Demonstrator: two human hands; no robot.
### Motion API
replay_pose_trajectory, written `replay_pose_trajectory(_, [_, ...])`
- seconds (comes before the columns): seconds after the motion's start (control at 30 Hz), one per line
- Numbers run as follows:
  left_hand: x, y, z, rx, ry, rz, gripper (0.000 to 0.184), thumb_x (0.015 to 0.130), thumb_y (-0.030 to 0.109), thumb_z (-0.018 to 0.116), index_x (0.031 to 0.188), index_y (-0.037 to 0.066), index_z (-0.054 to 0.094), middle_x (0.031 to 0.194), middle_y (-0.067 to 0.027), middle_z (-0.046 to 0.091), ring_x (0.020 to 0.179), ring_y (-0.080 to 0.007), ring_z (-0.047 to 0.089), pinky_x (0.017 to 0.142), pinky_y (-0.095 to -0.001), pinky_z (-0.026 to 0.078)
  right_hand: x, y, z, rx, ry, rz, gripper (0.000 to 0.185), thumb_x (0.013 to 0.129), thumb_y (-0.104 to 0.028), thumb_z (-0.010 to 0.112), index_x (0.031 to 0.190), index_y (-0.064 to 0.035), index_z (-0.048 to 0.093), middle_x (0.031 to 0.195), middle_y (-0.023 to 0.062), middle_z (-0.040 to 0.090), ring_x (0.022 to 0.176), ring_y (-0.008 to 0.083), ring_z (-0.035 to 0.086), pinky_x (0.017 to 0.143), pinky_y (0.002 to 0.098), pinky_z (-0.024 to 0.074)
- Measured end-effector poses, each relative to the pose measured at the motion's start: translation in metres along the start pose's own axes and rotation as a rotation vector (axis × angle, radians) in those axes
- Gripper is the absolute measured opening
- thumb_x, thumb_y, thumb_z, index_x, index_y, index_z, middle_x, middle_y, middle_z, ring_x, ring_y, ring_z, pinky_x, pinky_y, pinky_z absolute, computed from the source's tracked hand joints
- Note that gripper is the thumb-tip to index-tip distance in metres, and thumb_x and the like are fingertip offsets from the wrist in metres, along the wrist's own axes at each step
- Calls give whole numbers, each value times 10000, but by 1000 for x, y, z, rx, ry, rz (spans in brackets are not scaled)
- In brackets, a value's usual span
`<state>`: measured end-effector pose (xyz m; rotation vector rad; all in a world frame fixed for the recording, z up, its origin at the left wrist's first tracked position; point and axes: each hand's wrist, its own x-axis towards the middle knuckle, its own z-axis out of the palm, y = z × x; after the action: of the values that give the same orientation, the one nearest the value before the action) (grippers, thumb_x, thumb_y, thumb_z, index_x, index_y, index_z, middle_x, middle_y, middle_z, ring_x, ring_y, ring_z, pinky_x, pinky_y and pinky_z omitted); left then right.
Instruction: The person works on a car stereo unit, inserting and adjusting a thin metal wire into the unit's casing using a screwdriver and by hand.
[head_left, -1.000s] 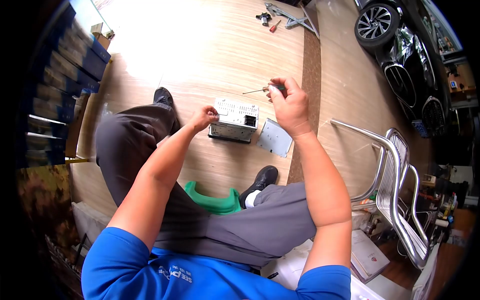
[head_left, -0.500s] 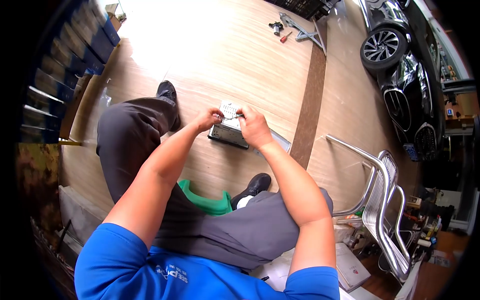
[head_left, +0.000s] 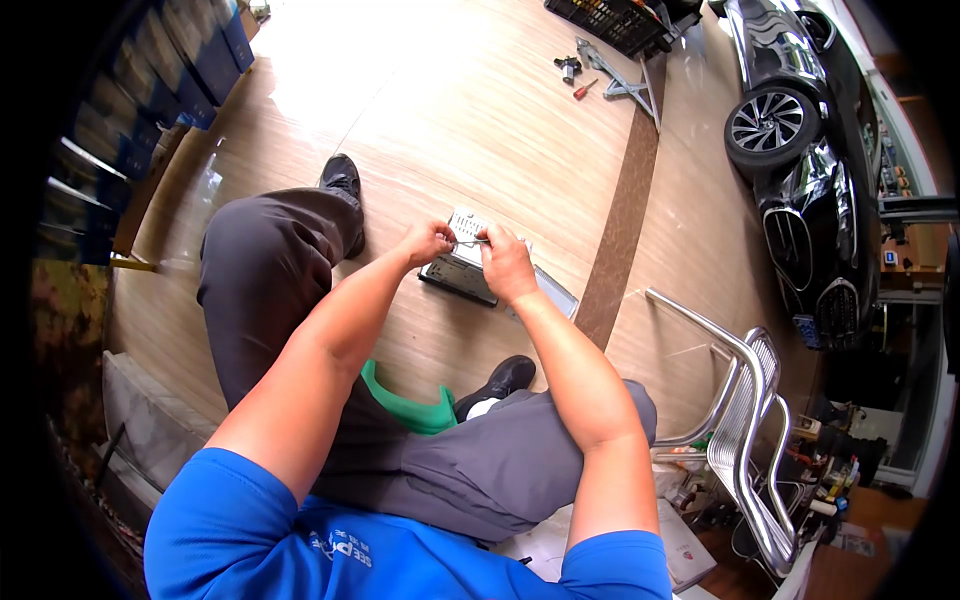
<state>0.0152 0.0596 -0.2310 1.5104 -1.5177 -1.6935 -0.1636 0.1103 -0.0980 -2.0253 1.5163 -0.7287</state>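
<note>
Compared with the earliest view, the right hand [head_left: 507, 265] is no longer hovering out to the right; it is now working above the metal box [head_left: 457, 279], close to the left hand [head_left: 430, 241]. Since the middle view, the 2 hands are keeping nearly the same pose, while the camera view is shifting and more of the black crate [head_left: 612, 24] is showing at the far side. The right hand is pinching a thin tool [head_left: 469, 242] between its fingertips, its slim shaft pointing left. The left hand is curling its fingers together at the tool's left end; whether they are gripping the shaft or something smaller is staying too small to tell

The metal box is resting on the floor [head_left: 400, 130], in front of the person and between the 2 black shoes [head_left: 341, 177]. It is showing a pale silver top with rows of small slots and a darker, shadowed near side; the right hand is covering part of it. A flat metal plate [head_left: 556, 293] is lying just to its right, partly hidden by the right forearm
</note>
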Motion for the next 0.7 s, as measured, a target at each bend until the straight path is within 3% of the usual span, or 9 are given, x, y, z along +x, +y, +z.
replay_pose_trajectory(0.27, [9,-12,3,-21,-3,11,133,775,58,741,906,77,726,807,-51,667,745,-122,600,647,-284,503,2,2,3,-7,-4,0,143,828,0,585,970,-18,583,945,213,635,917,403,616,811,459,502])
replay_pose_trajectory(0.33, [7,-9,3,-57,-12,-2,82,807,21,702,888,30,695,747,3,615,694,-78,538,646,-233,469,2,4,4,2,-7,1,140,831,0,578,969,-20,585,939,214,636,912,403,619,810,458,504])
replay_pose_trajectory(0.7, [1,-1,2,-98,-30,-22,62,820,17,686,875,45,683,697,51,536,628,-38,459,568,-208,414,3,9,9,-1,-19,-5,140,843,0,550,976,-27,587,931,221,636,904,406,623,795,462,509])
